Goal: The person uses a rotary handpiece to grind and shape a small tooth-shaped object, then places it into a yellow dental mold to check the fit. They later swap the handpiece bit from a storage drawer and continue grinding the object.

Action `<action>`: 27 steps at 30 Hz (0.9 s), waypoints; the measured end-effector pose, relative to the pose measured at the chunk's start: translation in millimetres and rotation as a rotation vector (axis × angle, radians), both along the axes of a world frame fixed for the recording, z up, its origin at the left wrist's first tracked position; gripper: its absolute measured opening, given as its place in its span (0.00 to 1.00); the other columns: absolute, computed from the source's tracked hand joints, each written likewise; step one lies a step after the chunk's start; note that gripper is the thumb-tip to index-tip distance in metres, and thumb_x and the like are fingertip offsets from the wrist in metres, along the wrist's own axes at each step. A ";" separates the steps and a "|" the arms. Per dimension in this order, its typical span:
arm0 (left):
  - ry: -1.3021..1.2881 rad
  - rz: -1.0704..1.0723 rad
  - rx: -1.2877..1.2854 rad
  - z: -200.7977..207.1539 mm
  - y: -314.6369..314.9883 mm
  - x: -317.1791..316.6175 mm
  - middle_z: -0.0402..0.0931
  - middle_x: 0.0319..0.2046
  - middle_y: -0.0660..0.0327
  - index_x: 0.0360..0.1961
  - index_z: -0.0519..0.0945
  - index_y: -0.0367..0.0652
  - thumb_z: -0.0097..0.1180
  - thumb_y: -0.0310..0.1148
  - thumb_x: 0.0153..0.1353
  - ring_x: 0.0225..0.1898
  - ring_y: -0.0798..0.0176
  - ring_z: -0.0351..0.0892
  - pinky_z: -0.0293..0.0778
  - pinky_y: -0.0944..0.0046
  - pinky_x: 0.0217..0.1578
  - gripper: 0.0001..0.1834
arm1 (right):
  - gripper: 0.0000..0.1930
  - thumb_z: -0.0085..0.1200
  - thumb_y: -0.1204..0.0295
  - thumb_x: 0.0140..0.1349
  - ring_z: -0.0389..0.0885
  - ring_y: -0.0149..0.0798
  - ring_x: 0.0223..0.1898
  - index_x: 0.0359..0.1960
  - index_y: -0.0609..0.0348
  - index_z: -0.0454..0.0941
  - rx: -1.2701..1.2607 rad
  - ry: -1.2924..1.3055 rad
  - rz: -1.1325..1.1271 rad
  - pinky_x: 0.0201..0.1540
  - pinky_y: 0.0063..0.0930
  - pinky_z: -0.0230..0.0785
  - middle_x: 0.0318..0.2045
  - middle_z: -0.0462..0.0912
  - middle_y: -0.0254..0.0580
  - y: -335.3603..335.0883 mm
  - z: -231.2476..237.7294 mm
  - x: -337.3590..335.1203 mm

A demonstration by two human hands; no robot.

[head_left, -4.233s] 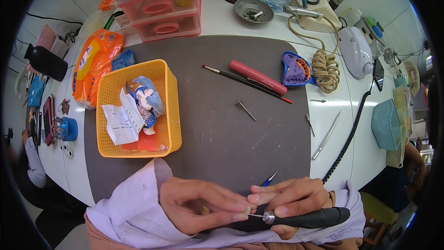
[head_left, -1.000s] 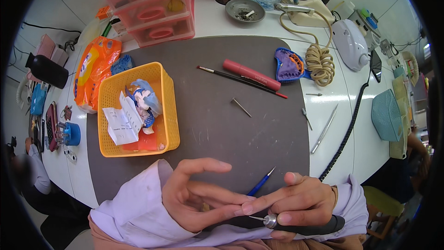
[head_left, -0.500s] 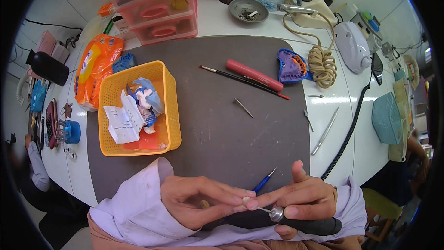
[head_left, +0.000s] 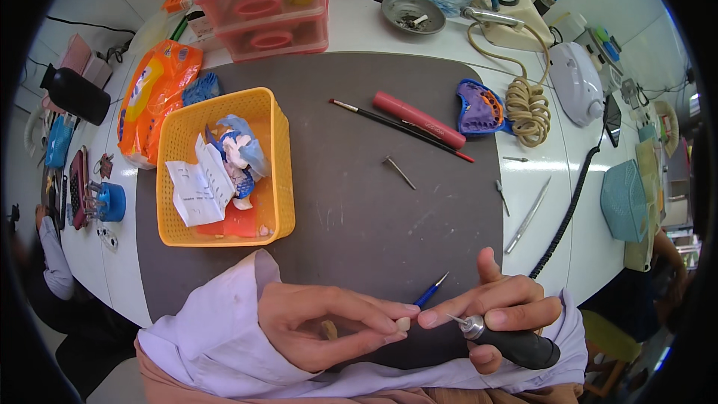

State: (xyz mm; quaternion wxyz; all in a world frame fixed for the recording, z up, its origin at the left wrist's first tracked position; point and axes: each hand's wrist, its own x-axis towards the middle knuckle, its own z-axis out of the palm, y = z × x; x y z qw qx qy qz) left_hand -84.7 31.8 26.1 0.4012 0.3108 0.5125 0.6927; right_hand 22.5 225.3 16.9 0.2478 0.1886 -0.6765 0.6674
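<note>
My left hand [head_left: 329, 325] pinches a small pale tooth-like piece [head_left: 403, 323] between thumb and fingertips near the front edge of the grey mat [head_left: 359, 142]. My right hand [head_left: 497, 310] grips a black rotary handpiece [head_left: 512, 344] with a metal collar; its thin bur points left, close to the small piece. The right forefinger tip nearly touches the left fingertips. A blue-handled tool [head_left: 431, 292] lies on the mat just behind the hands. The handpiece's coiled black cord [head_left: 568, 209] runs off to the right.
An orange basket [head_left: 224, 168] with paper and blue-white items sits left on the mat. A red-handled tool [head_left: 419, 120], a thin brush [head_left: 400, 129], a loose bur [head_left: 400, 172] and a blue impression tray [head_left: 479, 108] lie farther back. Pink drawers [head_left: 262, 4] and devices line the rear.
My left fingers, spread a second ago, have closed onto the small piece. The right hand with the handpiece has come in close, its bur tip now pointing at the piece.
</note>
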 end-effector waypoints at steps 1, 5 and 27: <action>0.009 -0.010 -0.024 1.0 0.1 -1.3 0.77 0.41 0.49 0.37 0.77 0.34 0.54 0.15 0.53 0.41 0.61 0.80 0.76 0.68 0.42 0.10 | 0.16 0.58 0.79 0.51 0.82 0.55 0.31 0.40 0.63 0.64 -0.002 -0.002 0.001 0.68 0.41 0.30 0.28 0.70 0.44 0.9 -0.8 0.1; 0.015 0.004 -0.019 0.8 0.9 -1.4 0.78 0.40 0.51 0.37 0.78 0.35 0.54 0.15 0.53 0.40 0.61 0.80 0.76 0.69 0.42 0.10 | 0.16 0.59 0.78 0.52 0.82 0.54 0.32 0.39 0.62 0.64 0.123 -0.025 0.095 0.68 0.41 0.34 0.28 0.71 0.44 6.4 5.3 1.0; -0.030 0.059 0.021 -3.9 1.0 7.3 0.80 0.35 0.54 0.46 0.72 0.35 0.56 0.18 0.54 0.38 0.63 0.81 0.77 0.68 0.38 0.17 | 0.16 0.60 0.73 0.52 0.83 0.49 0.33 0.38 0.56 0.66 0.109 -0.147 0.019 0.67 0.44 0.40 0.24 0.76 0.39 3.7 11.2 -2.2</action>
